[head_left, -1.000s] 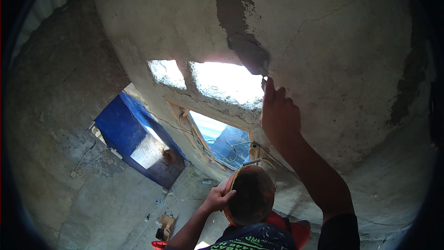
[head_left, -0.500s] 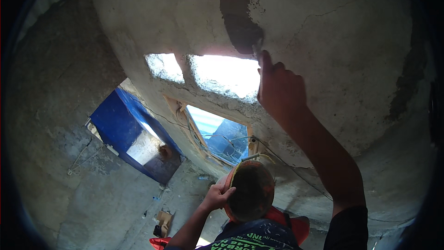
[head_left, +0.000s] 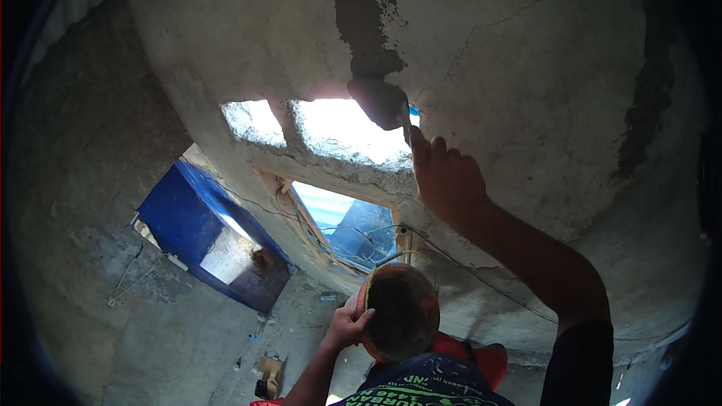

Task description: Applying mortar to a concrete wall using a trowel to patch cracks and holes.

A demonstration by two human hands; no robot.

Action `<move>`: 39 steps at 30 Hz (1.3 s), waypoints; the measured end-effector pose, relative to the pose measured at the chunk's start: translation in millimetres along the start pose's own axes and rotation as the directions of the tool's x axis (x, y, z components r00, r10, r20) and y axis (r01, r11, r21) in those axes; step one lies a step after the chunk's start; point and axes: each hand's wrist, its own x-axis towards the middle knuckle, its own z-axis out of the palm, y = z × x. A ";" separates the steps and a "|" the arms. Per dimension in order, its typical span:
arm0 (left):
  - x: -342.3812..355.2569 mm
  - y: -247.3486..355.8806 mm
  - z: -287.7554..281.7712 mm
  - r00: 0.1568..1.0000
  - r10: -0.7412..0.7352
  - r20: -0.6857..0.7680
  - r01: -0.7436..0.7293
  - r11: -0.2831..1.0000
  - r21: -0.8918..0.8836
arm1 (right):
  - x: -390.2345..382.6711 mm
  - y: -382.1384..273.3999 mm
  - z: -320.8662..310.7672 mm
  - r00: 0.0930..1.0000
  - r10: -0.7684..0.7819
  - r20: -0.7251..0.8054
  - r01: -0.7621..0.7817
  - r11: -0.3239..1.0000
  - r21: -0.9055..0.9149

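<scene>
My right hand (head_left: 449, 177) is raised high and closed round the handle of a trowel (head_left: 380, 103). The dark, rounded blade lies at the lower end of a dark, wet-looking mortar strip (head_left: 357, 22) on the grey wall, and part of it overlaps the bright opening below. Low in front of my body, my left hand (head_left: 348, 327) grips the left rim of a worn reddish bucket (head_left: 429, 301), thumb over the edge. The bucket is tilted, its mouth facing me; its inside is dark, and what it holds cannot be made out.
Two bright openings (head_left: 252, 122) pierce the wall. Under them sits a wooden-framed window (head_left: 402, 219) with loose cables (head_left: 466, 259). A blue door (head_left: 180, 210) stands left. On the floor lies a brown cardboard piece (head_left: 271, 372). Another dark patch (head_left: 645, 120) marks the wall at right.
My right hand and the trowel have moved down and slightly left, from the wall strip to the edge of the opening. My left hand still holds the bucket.
</scene>
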 end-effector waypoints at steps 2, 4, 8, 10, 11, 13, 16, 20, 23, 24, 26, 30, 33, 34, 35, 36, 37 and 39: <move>1.9 8.3 3.3 0.997 -0.023 0.078 0.022 1.000 0.006 | 13.3 11.4 4.5 0.994 0.011 -0.105 -0.020 0.996 -0.084; 4.7 5.8 5.2 0.996 0.002 0.085 -0.004 1.000 0.014 | 14.6 21.7 2.7 0.994 0.010 -0.112 -0.027 0.988 -0.150; 5.3 -1.8 5.0 0.997 0.051 0.050 -0.052 0.999 0.012 | -4.3 44.1 -17.9 0.999 -0.004 -0.052 -0.006 0.979 -0.202; -0.1 1.9 -2.8 0.999 -0.011 0.049 0.011 1.000 0.008 | -24.2 56.6 -26.2 1.000 -0.001 -0.007 -0.001 0.980 -0.201; -2.6 4.9 -2.4 0.996 -0.061 0.060 0.061 0.998 -0.002 | -33.0 60.8 -34.9 0.999 0.006 0.035 0.002 0.976 -0.217; -5.3 3.1 -3.9 0.998 -0.052 0.047 0.053 0.999 -0.003 | -42.0 55.2 -54.2 0.996 0.047 0.079 -0.035 0.988 -0.148; -7.5 4.8 -1.8 0.999 -0.038 0.035 0.038 0.999 -0.009 | -31.1 46.0 -56.4 0.995 0.075 0.064 -0.079 0.995 0.053; -3.8 5.0 1.9 0.999 0.004 0.052 -0.005 1.000 0.005 | 14.0 25.7 -39.1 0.996 0.085 -0.028 -0.075 0.966 0.248; -0.6 5.7 2.5 0.997 -0.004 0.076 0.002 1.000 0.025 | 33.2 11.9 -6.3 0.996 0.088 0.001 -0.087 0.989 0.120; 1.5 5.9 2.0 0.997 0.000 0.078 -0.002 0.999 0.032 | 29.2 7.0 4.0 0.994 0.053 -0.091 -0.053 0.999 -0.003; 1.0 4.5 2.7 0.998 0.037 0.059 -0.039 0.999 0.032 | 18.1 1.6 14.4 0.996 0.044 -0.074 -0.048 0.998 -0.044; -1.3 7.4 -1.4 0.999 -0.029 0.041 0.029 1.000 0.009 | -6.2 2.8 3.4 1.000 0.013 0.009 -0.012 0.997 -0.072; -2.6 4.3 -0.8 0.999 -0.032 0.039 0.032 1.000 0.001 | -24.8 2.5 -6.4 0.996 -0.091 -0.009 0.091 0.994 -0.053; -0.1 6.9 1.3 0.999 -0.016 0.039 0.016 1.000 0.000 | -22.7 2.9 -5.7 0.996 -0.093 -0.006 0.093 0.994 -0.050; 3.1 10.0 5.1 0.999 0.004 0.048 -0.004 1.000 0.000 | -18.2 7.2 -5.6 0.995 -0.095 -0.041 0.091 0.993 -0.080; 6.0 10.9 7.1 0.999 0.004 0.054 -0.004 1.000 0.004 | -13.1 11.8 -4.7 0.992 -0.097 -0.077 0.088 0.990 -0.110; 8.9 11.3 9.3 0.997 0.013 0.072 -0.014 1.000 0.016 | -7.5 18.7 -1.9 0.993 -0.090 -0.074 0.082 0.990 -0.112; 11.9 9.1 10.6 0.996 0.022 0.090 -0.025 0.999 0.031 | 2.5 28.8 3.3 0.996 -0.069 -0.064 0.054 0.974 -0.219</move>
